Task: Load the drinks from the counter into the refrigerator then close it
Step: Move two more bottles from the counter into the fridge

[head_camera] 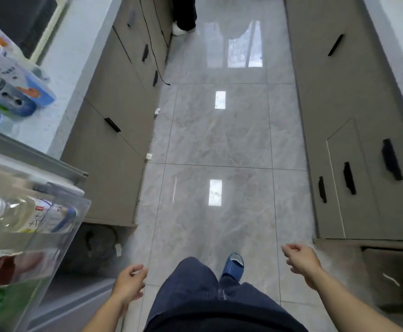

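The open refrigerator door [75,178] fills the lower left, its clear shelves [59,238] holding a pale bottle with a white cap [16,214] and, below it, a red and a green drink. More drinks [11,92] lie on the white counter [71,68] at the upper left, among them a blue and white carton. My left hand [128,283] hangs low near the door's edge, fingers loosely curled, holding nothing. My right hand [301,259] hangs at the right, also loosely curled and holding nothing.
A glossy grey tiled floor [219,140] runs ahead between beige cabinets with black handles on the left [114,111] and right [353,130]. Another person's leg and white shoe [183,22] stand far ahead. A black cable [157,65] hangs down the left cabinets.
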`<control>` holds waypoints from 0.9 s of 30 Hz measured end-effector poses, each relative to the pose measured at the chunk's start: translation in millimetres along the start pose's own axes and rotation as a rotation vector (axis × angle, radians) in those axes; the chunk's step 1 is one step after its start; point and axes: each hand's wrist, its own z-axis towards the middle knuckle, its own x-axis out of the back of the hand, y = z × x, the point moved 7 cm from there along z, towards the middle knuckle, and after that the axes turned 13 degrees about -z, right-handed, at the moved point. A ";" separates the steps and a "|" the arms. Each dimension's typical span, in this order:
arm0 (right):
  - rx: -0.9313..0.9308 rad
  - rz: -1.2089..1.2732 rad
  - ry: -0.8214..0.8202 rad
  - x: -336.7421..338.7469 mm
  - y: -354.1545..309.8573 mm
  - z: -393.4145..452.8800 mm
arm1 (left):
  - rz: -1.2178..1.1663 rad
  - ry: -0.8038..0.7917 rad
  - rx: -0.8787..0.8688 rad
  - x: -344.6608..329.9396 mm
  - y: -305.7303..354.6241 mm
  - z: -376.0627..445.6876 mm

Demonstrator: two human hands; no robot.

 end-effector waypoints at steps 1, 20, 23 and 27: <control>0.026 0.002 -0.004 6.0 -22.6 9.5 | -0.019 0.015 0.006 -3.5 4.4 1.2; 0.253 -0.365 -0.127 27.1 -378.1 152.2 | -0.341 0.121 0.160 -68.9 197.9 106.9; 0.282 -0.435 -0.151 22.2 -428.4 170.8 | -0.419 0.096 0.118 -70.9 253.8 122.6; 0.341 -0.545 -0.188 8.8 -492.2 185.3 | -0.544 0.149 0.079 -66.8 304.4 131.3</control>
